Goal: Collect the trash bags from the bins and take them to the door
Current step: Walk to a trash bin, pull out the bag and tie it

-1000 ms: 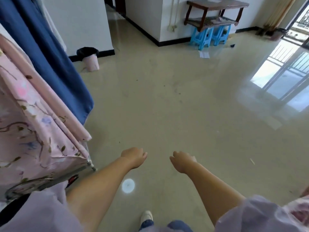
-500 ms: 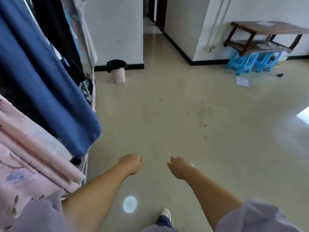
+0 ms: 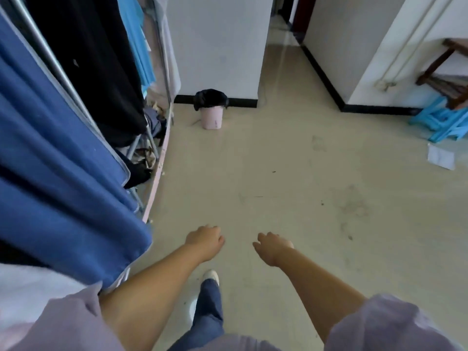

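Straight ahead, well apart from both hands, the pink bin (image 3: 212,118) with its black trash bag (image 3: 211,98) stands upright against the wall. Left hand (image 3: 204,241) sits slightly nearer; right hand (image 3: 273,247) alongside; both sets of fingers loosely curled, holding nothing.
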The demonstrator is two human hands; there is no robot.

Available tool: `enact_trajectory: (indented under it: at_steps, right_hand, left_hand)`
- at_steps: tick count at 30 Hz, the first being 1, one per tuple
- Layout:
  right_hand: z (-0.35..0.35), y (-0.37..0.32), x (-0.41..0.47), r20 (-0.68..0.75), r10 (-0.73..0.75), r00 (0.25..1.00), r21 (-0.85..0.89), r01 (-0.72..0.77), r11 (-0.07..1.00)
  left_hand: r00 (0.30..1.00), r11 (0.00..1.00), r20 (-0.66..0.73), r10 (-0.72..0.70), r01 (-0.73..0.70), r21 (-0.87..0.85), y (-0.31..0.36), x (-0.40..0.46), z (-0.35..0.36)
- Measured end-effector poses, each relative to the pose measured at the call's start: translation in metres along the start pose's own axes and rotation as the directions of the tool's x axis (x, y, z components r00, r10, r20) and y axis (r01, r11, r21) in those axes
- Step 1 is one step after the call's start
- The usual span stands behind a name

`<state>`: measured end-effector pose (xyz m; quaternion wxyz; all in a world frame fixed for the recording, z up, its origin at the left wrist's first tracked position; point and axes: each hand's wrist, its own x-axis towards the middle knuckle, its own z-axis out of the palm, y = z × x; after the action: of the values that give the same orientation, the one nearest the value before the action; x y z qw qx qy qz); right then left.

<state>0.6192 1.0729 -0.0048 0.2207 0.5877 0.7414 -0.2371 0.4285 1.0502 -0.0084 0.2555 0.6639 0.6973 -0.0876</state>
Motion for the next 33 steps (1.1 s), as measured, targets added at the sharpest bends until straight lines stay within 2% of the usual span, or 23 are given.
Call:
enact_trajectory:
  at_steps: [12, 17, 21, 25, 33]
  right_hand:
    - [-0.196, 0.020, 0.222, -0.025, 0.031, 0.999, 0.063, -0.030, 0.998]
    - [-0.267, 0.053, 0.323, -0.014, 0.004, 1.000, 0.019, -0.003, 1.000]
    - [-0.341, 0.087, 0.401, -0.021, -0.039, 0.999, -0.021, 0.038, 0.999]
    - [-0.414, 0.122, 0.472, -0.045, -0.041, 0.998, -0.049, 0.039, 0.998]
    - [-0.501, 0.129, 0.597, -0.019, -0.123, 0.992, -0.077, 0.121, 0.990]
  left_hand:
    - [0.999, 0.993, 0.016, 0.032, -0.033, 0.116, -0.009, 0.256, -0.174]
    - [1.000, 0.996, -0.001, 0.004, -0.004, 0.086, 0.004, 0.368, -0.221]
    - [0.997, 0.997, -0.006, -0.079, 0.079, 0.013, 0.022, 0.456, -0.267]
    - [0.994, 0.993, -0.034, -0.100, 0.098, -0.064, 0.049, 0.529, -0.309]
    - [0.980, 0.976, -0.026, -0.196, 0.192, -0.100, 0.053, 0.658, -0.368]
